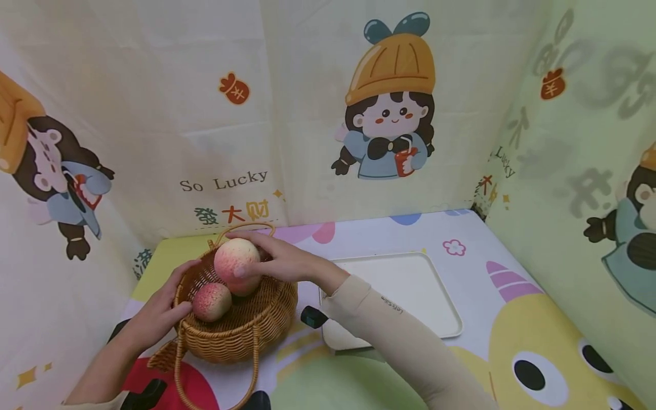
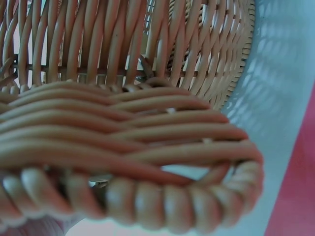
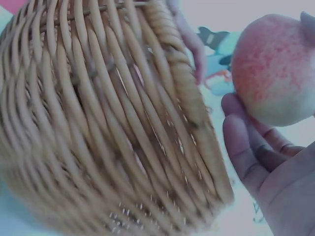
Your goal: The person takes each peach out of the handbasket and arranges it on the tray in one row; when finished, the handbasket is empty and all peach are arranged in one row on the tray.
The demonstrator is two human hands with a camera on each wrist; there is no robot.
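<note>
A brown wicker basket (image 1: 236,341) stands at the left of the table. The right hand (image 1: 287,259) holds a pink and cream peach (image 1: 236,257) over the basket; in the right wrist view the fingers of that hand (image 3: 266,162) curl round the peach (image 3: 275,71) beside the basket's rim (image 3: 182,93). Below the held peach, another peach (image 1: 245,286) shows partly, and a smaller one (image 1: 212,302) lies in the basket at the left. The left hand (image 1: 161,310) grips the basket's left rim. Woven wicker (image 2: 113,132) fills the left wrist view, where the left hand is mostly hidden.
A white rectangular tray (image 1: 410,285) lies right of the basket, partly under the right sleeve (image 1: 405,336). The basket's handles (image 1: 254,364) stick out at its front and back. Cartoon-printed cloth covers the table (image 1: 359,376) and hangs behind it and at both sides.
</note>
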